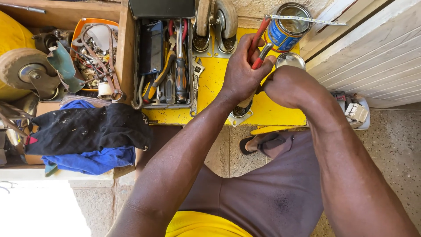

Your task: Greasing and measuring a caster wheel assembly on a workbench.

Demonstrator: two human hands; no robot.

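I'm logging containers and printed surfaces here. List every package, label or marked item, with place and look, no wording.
Tin can: top right on the yellow board, round, open, blue and orange label.
Tape measure blade: lying across the can's rim, thin, pale with markings.
Dark flat case: in the tool tray, rectangular, black.

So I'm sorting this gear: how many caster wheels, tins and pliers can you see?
Caster wheels: 4
Tins: 1
Pliers: 1, in the left hand
Total: 6
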